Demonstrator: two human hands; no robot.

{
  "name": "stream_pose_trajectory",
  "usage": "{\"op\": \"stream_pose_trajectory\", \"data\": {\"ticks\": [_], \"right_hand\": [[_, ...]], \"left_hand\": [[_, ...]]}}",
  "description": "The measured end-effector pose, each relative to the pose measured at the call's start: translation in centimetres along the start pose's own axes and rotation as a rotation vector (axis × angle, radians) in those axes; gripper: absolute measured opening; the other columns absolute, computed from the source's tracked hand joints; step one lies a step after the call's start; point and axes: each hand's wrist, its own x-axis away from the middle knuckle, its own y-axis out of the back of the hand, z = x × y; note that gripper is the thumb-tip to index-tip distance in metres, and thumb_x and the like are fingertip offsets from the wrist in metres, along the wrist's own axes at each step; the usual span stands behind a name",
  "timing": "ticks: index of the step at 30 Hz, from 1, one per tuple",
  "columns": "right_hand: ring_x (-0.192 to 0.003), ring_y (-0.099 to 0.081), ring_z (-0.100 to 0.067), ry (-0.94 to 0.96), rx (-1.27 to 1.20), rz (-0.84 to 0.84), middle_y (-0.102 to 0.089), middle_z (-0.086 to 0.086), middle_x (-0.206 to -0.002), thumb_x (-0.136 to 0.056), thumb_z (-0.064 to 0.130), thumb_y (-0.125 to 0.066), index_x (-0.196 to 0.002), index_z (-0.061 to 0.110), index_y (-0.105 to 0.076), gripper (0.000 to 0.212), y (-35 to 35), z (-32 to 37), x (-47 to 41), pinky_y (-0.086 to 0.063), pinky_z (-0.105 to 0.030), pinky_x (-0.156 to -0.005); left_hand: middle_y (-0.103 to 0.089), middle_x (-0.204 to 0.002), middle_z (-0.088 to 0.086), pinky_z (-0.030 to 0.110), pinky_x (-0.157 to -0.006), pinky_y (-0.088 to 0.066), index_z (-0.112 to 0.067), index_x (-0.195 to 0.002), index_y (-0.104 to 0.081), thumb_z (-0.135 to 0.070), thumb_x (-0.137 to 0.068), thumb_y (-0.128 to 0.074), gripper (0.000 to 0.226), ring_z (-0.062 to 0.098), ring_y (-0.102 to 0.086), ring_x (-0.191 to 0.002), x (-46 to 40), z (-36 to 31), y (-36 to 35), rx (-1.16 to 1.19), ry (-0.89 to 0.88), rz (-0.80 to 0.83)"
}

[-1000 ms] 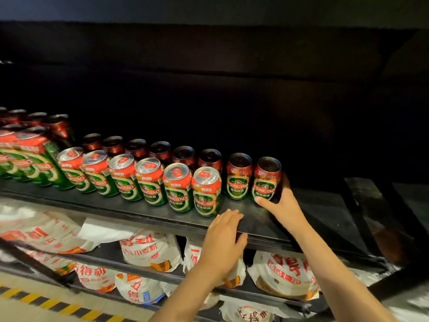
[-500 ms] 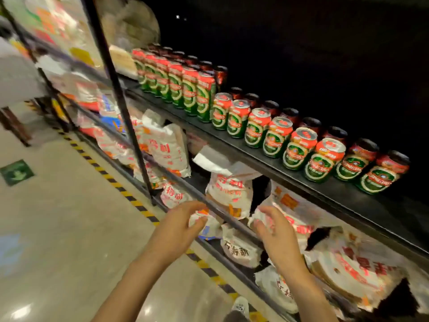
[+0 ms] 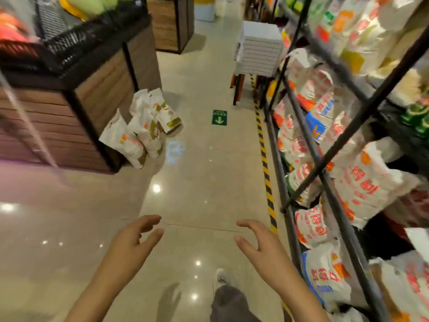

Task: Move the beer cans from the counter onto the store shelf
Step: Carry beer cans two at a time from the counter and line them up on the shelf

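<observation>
My left hand (image 3: 132, 245) and my right hand (image 3: 262, 247) hang in front of me over the tiled aisle floor, fingers loosely spread, holding nothing. The store shelf (image 3: 339, 140), a black metal rack, runs along the right side. Blurred green beer cans (image 3: 417, 119) show at its far right edge. No counter with cans is clearly in view.
White printed bags (image 3: 362, 182) fill the rack's lower shelves. A wooden display stand (image 3: 92, 108) stands at the left with several white bags (image 3: 141, 129) leaning at its foot. A stack of white crates (image 3: 260, 47) sits ahead on the right. Yellow-black tape (image 3: 264, 159) lines the floor.
The view has swung left, away from the row of cans on the shelf, down the aisle. Both hands came off the shelf and now hang free over the floor.
</observation>
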Motion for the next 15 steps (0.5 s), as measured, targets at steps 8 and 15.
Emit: {"op": "stream_pose_trajectory", "data": {"ticks": [8, 15], "right_hand": [[-0.112, -0.045, 0.007, 0.247, 0.028, 0.281, -0.049, 0.028, -0.115, -0.092, 0.033, -0.056, -0.121, 0.031, -0.055, 0.028, -5.5, 7.0, -14.3, -0.027, 0.004, -0.086], [-0.106, -0.047, 0.011, 0.549, 0.064, 0.650, -0.052, 0.028, -0.112, -0.092, 0.031, -0.057, -0.117, 0.033, -0.055, 0.025, -15.3, 17.2, -23.0, -0.031, 0.002, -0.083]], "left_hand": [[-0.058, -0.116, -0.019, 0.008, -0.081, -0.037, -0.031, -0.118, -0.058, -0.033, -0.089, -0.059, 0.029, -0.006, -0.053, -0.103, -3.6, 3.2, 4.7, 0.071, 0.239, -0.273], [-0.047, -0.122, -0.019, 0.016, -0.088, -0.035, -0.032, -0.128, -0.048, -0.037, -0.092, -0.052, 0.036, -0.003, -0.046, -0.110, -3.9, 7.0, 11.0, 0.043, 0.508, -0.566]]}}
